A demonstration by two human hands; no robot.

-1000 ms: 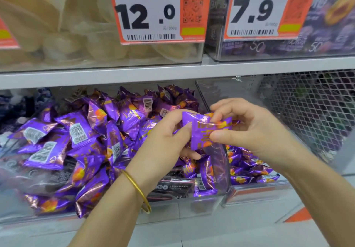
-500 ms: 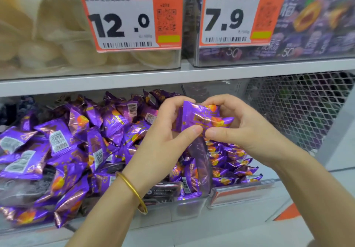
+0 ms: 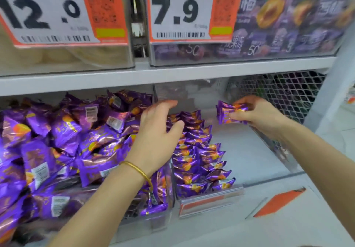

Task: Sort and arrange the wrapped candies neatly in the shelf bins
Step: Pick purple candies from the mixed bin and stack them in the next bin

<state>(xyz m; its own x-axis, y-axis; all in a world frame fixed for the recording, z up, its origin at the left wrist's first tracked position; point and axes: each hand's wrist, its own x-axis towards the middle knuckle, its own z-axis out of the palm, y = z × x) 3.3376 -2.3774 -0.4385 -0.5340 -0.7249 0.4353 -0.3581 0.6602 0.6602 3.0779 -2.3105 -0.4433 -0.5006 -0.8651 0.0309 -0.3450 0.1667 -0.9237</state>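
Head view: grips are now apart; right grip (image 3: 263, 116) alone pinches the candies (image 3: 229, 113), ready to place; left grip (image 3: 159, 131) is released over the rows (image 3: 199, 156).

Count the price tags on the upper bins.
2: the 12.0 tag on the left upper bin, the 7.9 tag on the right upper bin. Others may sit off-frame.

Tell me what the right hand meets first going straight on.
The right hand points left; its held candy probably reaches the neat candy row first, the left hand beyond. Depth unclear.
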